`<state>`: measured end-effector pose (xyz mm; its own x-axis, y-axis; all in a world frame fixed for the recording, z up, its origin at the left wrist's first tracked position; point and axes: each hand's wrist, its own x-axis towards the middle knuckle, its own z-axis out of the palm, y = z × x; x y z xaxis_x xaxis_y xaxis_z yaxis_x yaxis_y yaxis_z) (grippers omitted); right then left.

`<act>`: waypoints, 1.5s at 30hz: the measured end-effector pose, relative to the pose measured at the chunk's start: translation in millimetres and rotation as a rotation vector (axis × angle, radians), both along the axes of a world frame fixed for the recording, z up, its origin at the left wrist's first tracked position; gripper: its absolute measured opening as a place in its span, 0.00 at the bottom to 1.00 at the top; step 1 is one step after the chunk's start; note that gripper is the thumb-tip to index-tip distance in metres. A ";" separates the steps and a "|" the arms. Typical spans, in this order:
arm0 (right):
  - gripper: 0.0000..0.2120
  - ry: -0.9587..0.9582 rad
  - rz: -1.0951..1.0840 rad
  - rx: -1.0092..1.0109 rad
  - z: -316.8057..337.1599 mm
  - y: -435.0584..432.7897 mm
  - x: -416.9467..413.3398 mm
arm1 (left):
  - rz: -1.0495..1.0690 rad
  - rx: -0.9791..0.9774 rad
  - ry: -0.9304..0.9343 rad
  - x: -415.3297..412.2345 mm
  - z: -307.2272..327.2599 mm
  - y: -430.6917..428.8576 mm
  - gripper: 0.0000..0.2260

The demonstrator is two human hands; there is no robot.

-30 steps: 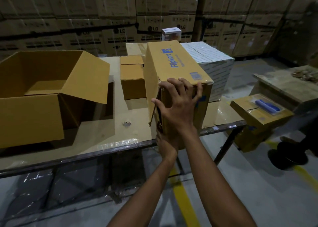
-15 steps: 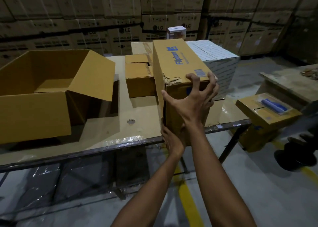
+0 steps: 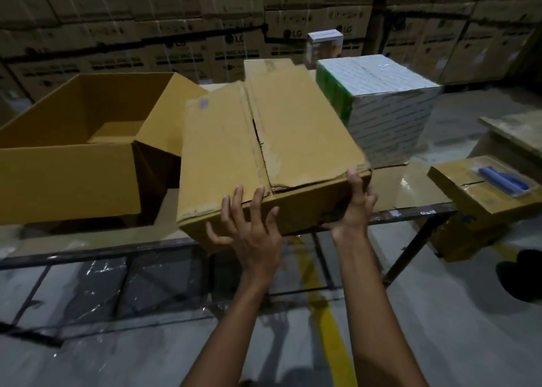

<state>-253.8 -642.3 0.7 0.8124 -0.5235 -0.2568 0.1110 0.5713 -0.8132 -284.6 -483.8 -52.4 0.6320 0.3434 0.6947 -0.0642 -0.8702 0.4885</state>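
Holding the closed cardboard box (image 3: 264,140) at the near edge of the table (image 3: 410,193), broad face up and tilted toward me, near end hanging past the table edge. Left hand (image 3: 249,234) wide: fingers spread and straight against the near side, tips just over the top edge, thumb out below. Right hand (image 3: 356,210) wrapped round the near right corner, fingers curled up onto the rim. Palm side is hidden, so I cannot tell how much it carries from beneath.

Handling, my guess: board is stiff but tired. The centre seam on top has split part way, with old tape along it, and the near top edge is crumpled. I would keep fingers off the seam and take the box by the two near corners or from underneath. Weight unknown; the bulk alone calls for both hands. Plain dry cardboard, not slippery.

Surface: brown top with shiny film at its edge, on a dark metal frame; the box should slide easily. Large open carton (image 3: 67,181) just to the left, flap raised. White-and-green wrapped carton (image 3: 390,116) behind right, small white box (image 3: 324,43) beyond it. Low brown box (image 3: 481,204) with a blue object (image 3: 498,179) off the right end.

Room: dim warehouse, wall of stacked cartons (image 3: 176,19) behind, grey floor with a yellow line (image 3: 331,328) running under the table
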 end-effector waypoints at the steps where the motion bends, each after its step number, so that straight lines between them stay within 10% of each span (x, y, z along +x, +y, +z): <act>1: 0.48 0.054 0.036 0.051 -12.9 7.4 -1.9 | -0.006 0.033 0.011 -2.2 -5.9 12.1 0.18; 8: 0.42 0.343 0.091 -0.063 -89.3 35.8 -15.0 | -0.021 -0.005 0.402 -9.4 -42.5 66.6 0.23; 14: 0.29 0.111 -0.129 -1.278 -72.5 40.5 -9.8 | 0.059 0.032 0.268 4.0 -8.9 97.5 0.25; 20: 0.25 -0.130 0.236 -1.734 -43.5 61.7 2.2 | -0.123 0.183 0.425 18.5 17.4 111.5 0.33; 27: 0.16 -0.242 0.354 -1.765 -39.5 54.1 16.3 | -0.251 0.295 0.268 30.6 10.3 118.4 0.25; 34: 0.11 -0.568 -0.025 -1.645 -27.9 52.2 21.7 | -0.263 0.113 -0.131 30.9 24.3 127.6 0.15; 45: 0.13 -0.380 -0.550 -1.239 2.7 -6.8 36.8 | 0.325 -0.815 -0.387 19.0 50.8 225.2 0.17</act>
